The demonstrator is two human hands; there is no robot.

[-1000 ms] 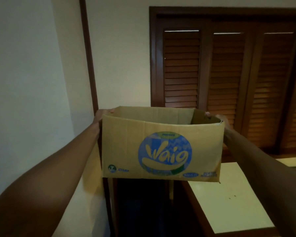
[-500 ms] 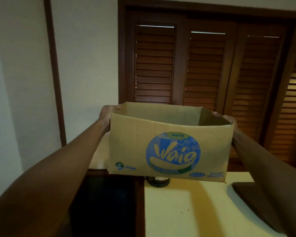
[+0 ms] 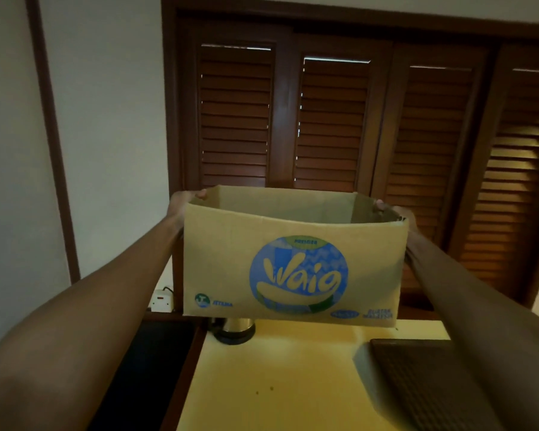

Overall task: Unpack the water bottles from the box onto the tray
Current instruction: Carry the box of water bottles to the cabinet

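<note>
Swinging right since a second ago, the view has left the bare wall and doorway behind, and the box (image 3: 294, 262) now hangs over the table (image 3: 280, 377) instead of beside it; the tray (image 3: 417, 377) has come into sight too.

Head view, the only one: both arms are stretched out, carrying the box in the air, clear of the tabletop. The left hand (image 3: 185, 202) clamps the left end wall, thumb hooked over the rim. The right hand (image 3: 392, 213) does the same on the right end, fingertips curled over the top edge. The open top faces up, but the inside floor is hidden behind the near wall, so no bottles are visible. The dark tray lies at the lower right, partly under the right forearm, and the part that shows carries nothing.

A kettle base (image 3: 234, 331) stands just behind the box's lower left corner, a wall socket (image 3: 162, 301) further left.

By my reckoning, unpacking hasn't begun: the box first needs setting down near the tray, then every bottle is left to move.
</note>
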